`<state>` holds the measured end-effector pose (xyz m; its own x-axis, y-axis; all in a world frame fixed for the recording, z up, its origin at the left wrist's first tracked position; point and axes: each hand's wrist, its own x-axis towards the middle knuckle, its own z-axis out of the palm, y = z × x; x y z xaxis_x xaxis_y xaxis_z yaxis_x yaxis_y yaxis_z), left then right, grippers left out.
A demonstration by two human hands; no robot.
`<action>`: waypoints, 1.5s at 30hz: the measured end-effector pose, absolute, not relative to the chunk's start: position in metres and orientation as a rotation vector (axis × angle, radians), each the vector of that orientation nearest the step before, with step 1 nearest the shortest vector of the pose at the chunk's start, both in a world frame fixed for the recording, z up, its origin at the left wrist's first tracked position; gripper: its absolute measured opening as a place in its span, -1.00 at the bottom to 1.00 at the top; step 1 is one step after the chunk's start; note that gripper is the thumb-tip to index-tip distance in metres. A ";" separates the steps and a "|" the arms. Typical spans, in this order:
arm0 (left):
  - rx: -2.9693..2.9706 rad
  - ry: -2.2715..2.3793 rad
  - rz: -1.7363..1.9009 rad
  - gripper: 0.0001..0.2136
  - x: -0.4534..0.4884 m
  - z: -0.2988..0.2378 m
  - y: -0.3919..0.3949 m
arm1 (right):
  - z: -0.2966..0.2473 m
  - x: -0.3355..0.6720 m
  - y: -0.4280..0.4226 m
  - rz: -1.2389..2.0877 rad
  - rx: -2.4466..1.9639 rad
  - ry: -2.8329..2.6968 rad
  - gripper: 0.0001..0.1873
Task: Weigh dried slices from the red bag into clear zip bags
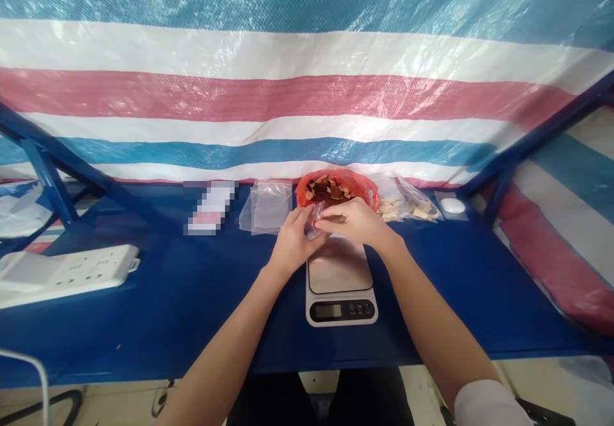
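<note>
Left hand (296, 233) and right hand (357, 221) pinch a small bag (314, 216) near the far end of the scale (341, 288), before the red bag (370, 190). Fingertip hold (thin plastic) might slip; a drooping hand could press the scale, skewing readings.

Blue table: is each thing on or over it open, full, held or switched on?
Red bag: open, brown pieces inside.
Small plastic bag: held by left hand and right hand; open or shut unclear.
Scale: lying flat, readout unclear.
Clear bags: flat, apparently empty.
Filled bags: pale pieces inside.
Power strip: small red light on.
</note>
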<state>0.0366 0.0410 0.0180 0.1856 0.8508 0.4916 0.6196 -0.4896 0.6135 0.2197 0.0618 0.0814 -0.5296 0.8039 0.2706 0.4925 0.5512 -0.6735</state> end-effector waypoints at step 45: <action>2.125 1.373 1.159 -0.57 0.044 0.026 0.058 | 0.085 0.240 0.097 1.431 -0.893 -2.077 -0.63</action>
